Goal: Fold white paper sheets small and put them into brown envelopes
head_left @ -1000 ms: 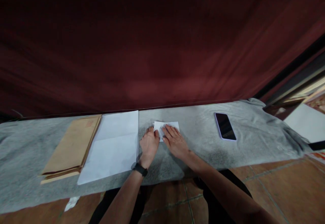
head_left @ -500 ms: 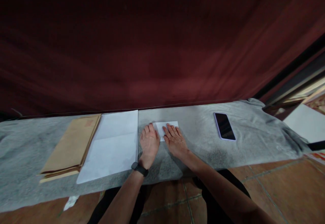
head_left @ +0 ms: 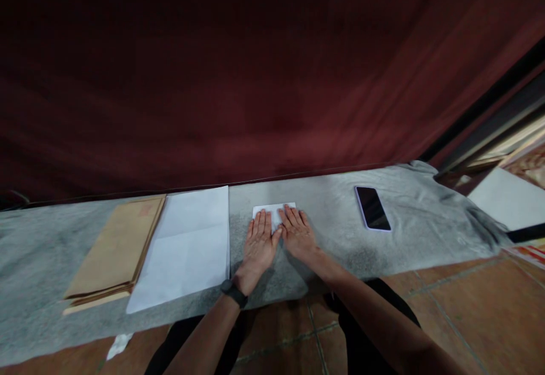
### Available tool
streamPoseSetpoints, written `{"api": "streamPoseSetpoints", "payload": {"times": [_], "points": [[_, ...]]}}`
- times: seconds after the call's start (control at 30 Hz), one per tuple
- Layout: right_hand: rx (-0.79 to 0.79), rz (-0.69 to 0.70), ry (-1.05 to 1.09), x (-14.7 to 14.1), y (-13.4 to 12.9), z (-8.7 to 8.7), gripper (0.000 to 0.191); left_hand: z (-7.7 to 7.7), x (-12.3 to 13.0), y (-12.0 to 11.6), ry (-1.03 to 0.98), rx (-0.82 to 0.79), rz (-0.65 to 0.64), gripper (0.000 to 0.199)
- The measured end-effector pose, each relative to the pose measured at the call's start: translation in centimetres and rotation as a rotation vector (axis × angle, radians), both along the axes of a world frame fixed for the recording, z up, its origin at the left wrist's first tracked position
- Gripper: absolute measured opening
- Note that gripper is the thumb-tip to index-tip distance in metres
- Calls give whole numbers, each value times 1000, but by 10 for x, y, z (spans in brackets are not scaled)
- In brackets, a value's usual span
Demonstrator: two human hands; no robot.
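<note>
In front of me on the grey cloth (head_left: 330, 207), near the middle of its length, lies the small folded white paper (head_left: 275, 214), and both my hands are on it. My left hand (head_left: 260, 245) is flat, palm down, its fingers straight and side by side over the left part of the paper, with the thumb angled out. My right hand (head_left: 297, 236) is flat too, the fingers spread a little over the right part. I grip nothing with either. My thumbs come together below the paper's middle; I cannot tell whether they touch.

Half a second ago my left hand sat at the paper's left edge; now it has slid right, onto the paper and close to my right hand, which stays on its own side. The paper's far edge now shows from corner to corner.

I count one small paper, one phone (head_left: 373, 209) lying well to the right, and one dark watch (head_left: 234, 293) on my left wrist. To the left are one stack of large white sheets (head_left: 185, 247) and, beside it, one brown paper pile (head_left: 114, 247); how many pieces each has, I cannot tell.
</note>
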State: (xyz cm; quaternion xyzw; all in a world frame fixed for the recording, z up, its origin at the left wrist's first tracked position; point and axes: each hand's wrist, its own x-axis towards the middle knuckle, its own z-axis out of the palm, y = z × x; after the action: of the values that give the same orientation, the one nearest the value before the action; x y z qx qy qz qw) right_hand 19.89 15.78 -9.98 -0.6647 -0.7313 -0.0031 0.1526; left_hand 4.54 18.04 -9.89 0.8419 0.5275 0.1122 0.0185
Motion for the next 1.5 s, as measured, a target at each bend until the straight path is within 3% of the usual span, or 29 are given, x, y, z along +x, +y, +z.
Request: {"api": "streamPoseSetpoints", "payload": {"times": [0.3, 0.5, 0.73, 0.93, 1.03, 1.17, 1.23, 1.4, 1.5], "points": [[-37, -219, 61, 39, 3, 22, 48, 0, 3, -2, -17, 14, 60, 63], [-172, -272, 181, 33, 8, 38, 37, 1, 4, -1, -44, 2, 80, 64], [-340, -391, 417, 33, 19, 42, 29, 7, 4, -2, -18, -16, 57, 74], [-293, -371, 674, 38, 24, 39, 16, 8, 4, -2, -17, -37, 60, 83], [-250, -310, 811, 35, 26, 43, 13, 16, 7, -4, -91, -44, 50, 84], [-197, -89, 1264, 29, 23, 57, 23, 36, 13, -7, -372, -44, 19, 66], [-183, -24, 1390, 27, 20, 64, 30, 44, 16, -6, -607, -132, 72, 55], [-196, -231, 1462, 27, 12, 63, 40, 50, 27, -7, -1390, -545, 323, 56], [-354, -182, 1596, 25, 5, 54, 40, 48, 34, -14, -1690, -710, 337, 46]]}}
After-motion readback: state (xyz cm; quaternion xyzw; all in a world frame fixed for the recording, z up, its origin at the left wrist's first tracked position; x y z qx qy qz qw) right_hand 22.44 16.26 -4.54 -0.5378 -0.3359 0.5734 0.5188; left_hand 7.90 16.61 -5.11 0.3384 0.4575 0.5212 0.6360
